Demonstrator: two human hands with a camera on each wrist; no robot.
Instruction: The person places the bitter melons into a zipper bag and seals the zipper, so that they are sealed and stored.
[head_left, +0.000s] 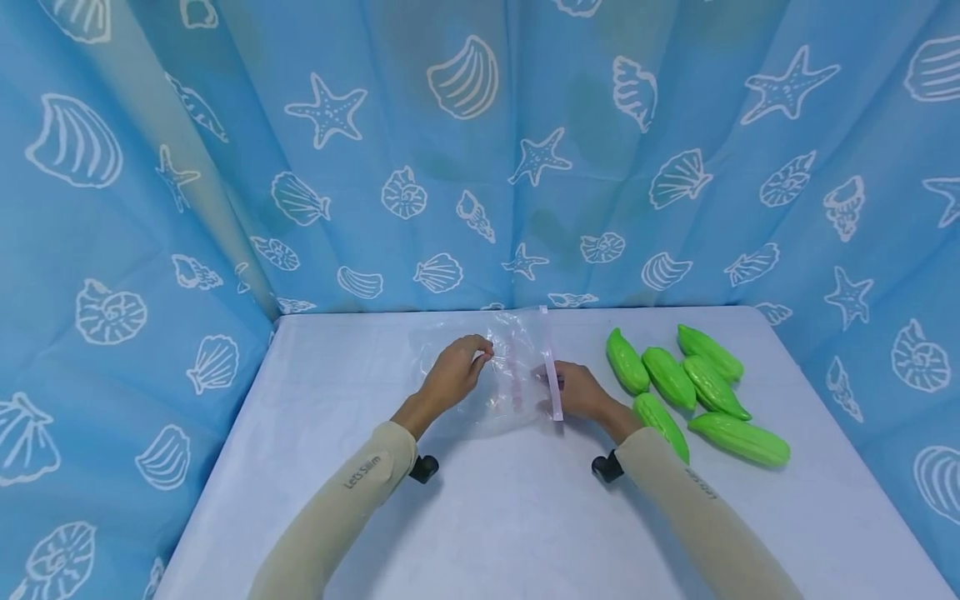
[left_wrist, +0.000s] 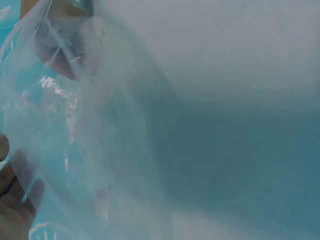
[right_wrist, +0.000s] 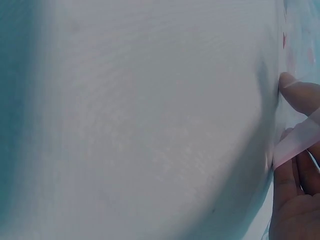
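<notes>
Clear bag [head_left: 501, 398] spans between the left hand [head_left: 455, 367], pinching its film, and the right hand [head_left: 579, 388], thumb and fingers apart inside the right-facing mouth [head_left: 553, 367], nearer 6 green gourds [head_left: 670, 377] rightward

Blue fabric curtains [head_left: 555, 92], printed with white seashells and starfish, hang in soft folds behind and along both sides of white-topped table [head_left: 510, 525].

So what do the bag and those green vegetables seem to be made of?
The bag looks like thin, clear, glossy plastic film: see-through, creased and glinting. The green vegetables could be moulded plastic or foam, given their even, bright colour and slight sheen, though real ones aren't ruled out.
</notes>
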